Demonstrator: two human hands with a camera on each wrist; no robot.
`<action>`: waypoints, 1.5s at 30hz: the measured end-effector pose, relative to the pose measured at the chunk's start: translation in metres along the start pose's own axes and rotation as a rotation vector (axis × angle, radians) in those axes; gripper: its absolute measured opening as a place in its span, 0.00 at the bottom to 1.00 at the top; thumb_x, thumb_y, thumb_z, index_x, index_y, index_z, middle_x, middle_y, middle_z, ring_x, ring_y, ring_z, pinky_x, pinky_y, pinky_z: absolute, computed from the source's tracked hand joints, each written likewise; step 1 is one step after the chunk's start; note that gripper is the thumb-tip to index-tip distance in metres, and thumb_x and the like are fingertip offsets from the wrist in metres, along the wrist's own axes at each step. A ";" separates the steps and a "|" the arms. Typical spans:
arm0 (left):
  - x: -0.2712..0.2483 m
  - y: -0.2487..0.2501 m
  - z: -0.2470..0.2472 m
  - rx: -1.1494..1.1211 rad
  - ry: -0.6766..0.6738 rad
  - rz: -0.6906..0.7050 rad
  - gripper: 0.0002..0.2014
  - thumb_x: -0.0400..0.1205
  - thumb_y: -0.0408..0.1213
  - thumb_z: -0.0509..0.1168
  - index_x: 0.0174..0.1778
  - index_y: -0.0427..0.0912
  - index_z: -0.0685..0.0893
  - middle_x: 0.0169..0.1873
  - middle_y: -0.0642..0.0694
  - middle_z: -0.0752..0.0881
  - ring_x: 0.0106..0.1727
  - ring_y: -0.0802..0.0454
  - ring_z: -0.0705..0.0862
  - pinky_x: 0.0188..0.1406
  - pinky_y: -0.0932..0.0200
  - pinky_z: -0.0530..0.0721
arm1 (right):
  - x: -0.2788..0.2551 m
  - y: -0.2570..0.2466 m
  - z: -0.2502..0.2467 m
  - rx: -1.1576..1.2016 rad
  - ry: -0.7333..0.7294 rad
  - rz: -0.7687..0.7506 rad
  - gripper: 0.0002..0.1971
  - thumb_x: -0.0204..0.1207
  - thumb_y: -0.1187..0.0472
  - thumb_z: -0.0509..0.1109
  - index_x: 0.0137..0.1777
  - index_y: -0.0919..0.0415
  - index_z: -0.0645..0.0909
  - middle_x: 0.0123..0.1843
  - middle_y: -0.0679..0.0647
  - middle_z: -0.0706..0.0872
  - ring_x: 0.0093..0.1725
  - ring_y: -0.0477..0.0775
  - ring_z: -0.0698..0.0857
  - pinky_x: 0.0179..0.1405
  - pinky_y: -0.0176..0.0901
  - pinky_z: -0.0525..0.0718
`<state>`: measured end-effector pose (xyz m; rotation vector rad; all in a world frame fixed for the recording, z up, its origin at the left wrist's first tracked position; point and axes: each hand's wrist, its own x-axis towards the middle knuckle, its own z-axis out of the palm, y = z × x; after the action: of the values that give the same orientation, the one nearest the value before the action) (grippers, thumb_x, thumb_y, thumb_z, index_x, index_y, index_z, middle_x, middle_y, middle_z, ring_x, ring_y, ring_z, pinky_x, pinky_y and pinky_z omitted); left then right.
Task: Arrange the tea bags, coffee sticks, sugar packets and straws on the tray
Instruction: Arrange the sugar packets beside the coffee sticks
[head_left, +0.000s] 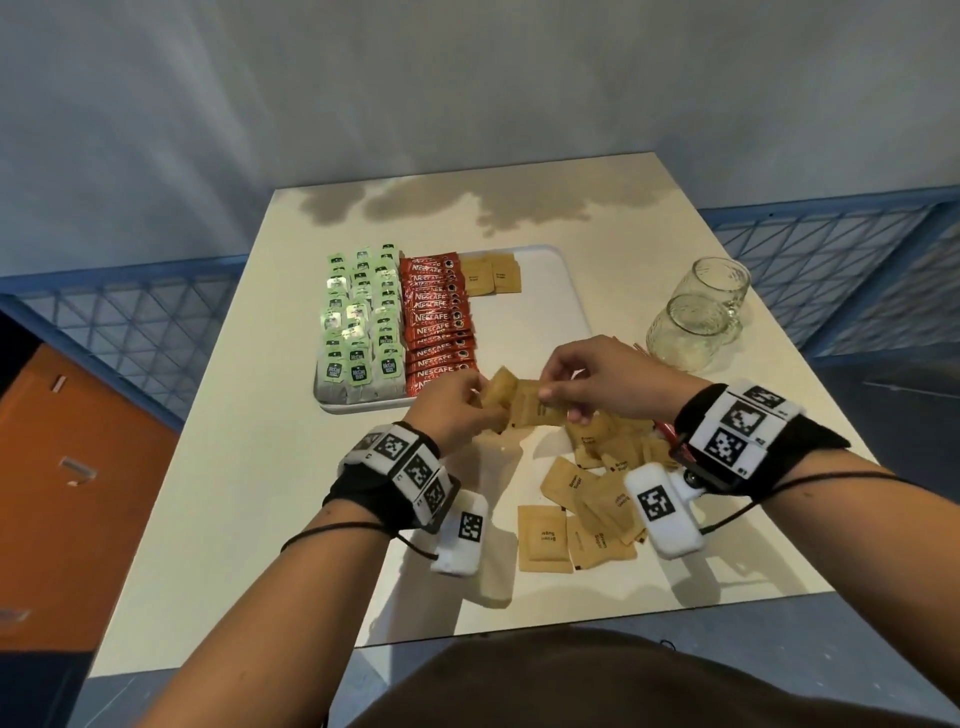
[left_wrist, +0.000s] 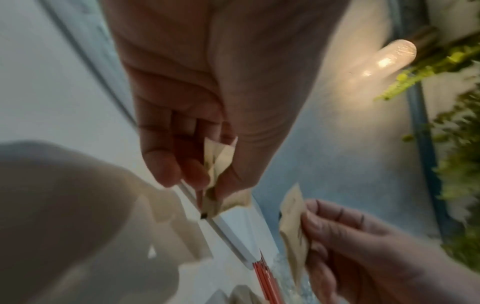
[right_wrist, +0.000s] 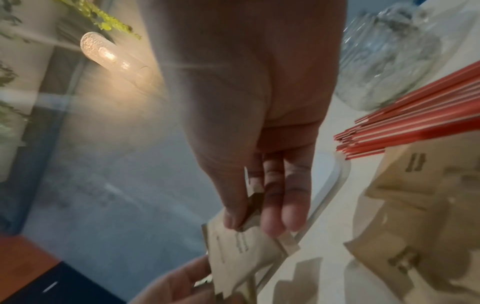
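Observation:
A white tray (head_left: 571, 291) holds rows of green tea bags (head_left: 358, 327), red coffee sticks (head_left: 439, 322) and a few brown sugar packets (head_left: 488, 275). Just above the tray's near edge both hands meet. My left hand (head_left: 475, 402) grips a small bunch of sugar packets (left_wrist: 218, 164). My right hand (head_left: 558, 397) pinches one sugar packet (right_wrist: 239, 246) between thumb and fingers, close to the bunch. Loose sugar packets (head_left: 576, 499) lie heaped on the table below my hands. Red straws (right_wrist: 415, 123) lie beside the heap, mostly hidden under my right wrist in the head view.
Two empty glass jars (head_left: 696, 317) stand on the table right of the tray. The tray's right half is bare. The table (head_left: 249, 493) sits against a grey wall, with blue mesh railing on both sides and an orange cabinet (head_left: 67, 467) at the left.

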<state>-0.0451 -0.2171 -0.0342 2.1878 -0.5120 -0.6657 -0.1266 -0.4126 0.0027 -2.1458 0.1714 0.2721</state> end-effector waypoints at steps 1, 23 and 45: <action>-0.001 0.003 -0.001 0.085 -0.004 0.046 0.11 0.71 0.35 0.78 0.46 0.44 0.86 0.42 0.44 0.89 0.43 0.47 0.86 0.44 0.50 0.87 | 0.001 -0.002 0.004 -0.053 0.023 -0.029 0.04 0.77 0.58 0.76 0.47 0.57 0.85 0.43 0.48 0.87 0.31 0.46 0.85 0.35 0.40 0.82; -0.015 0.014 0.036 -1.177 -0.121 -0.042 0.14 0.90 0.42 0.54 0.70 0.49 0.76 0.58 0.42 0.85 0.54 0.46 0.84 0.60 0.49 0.83 | -0.001 0.001 0.036 0.484 0.090 0.049 0.11 0.80 0.69 0.70 0.61 0.69 0.78 0.32 0.57 0.86 0.30 0.52 0.84 0.31 0.41 0.86; -0.031 -0.038 0.008 -0.981 -0.113 -0.332 0.05 0.85 0.27 0.62 0.53 0.32 0.82 0.37 0.39 0.84 0.35 0.46 0.83 0.35 0.54 0.89 | 0.005 0.023 0.027 -0.484 -0.318 0.121 0.03 0.71 0.58 0.80 0.43 0.51 0.89 0.37 0.48 0.91 0.42 0.53 0.90 0.39 0.37 0.83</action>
<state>-0.0683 -0.1813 -0.0588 1.3027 0.1419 -0.9612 -0.1307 -0.4025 -0.0313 -2.5320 0.0525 0.7857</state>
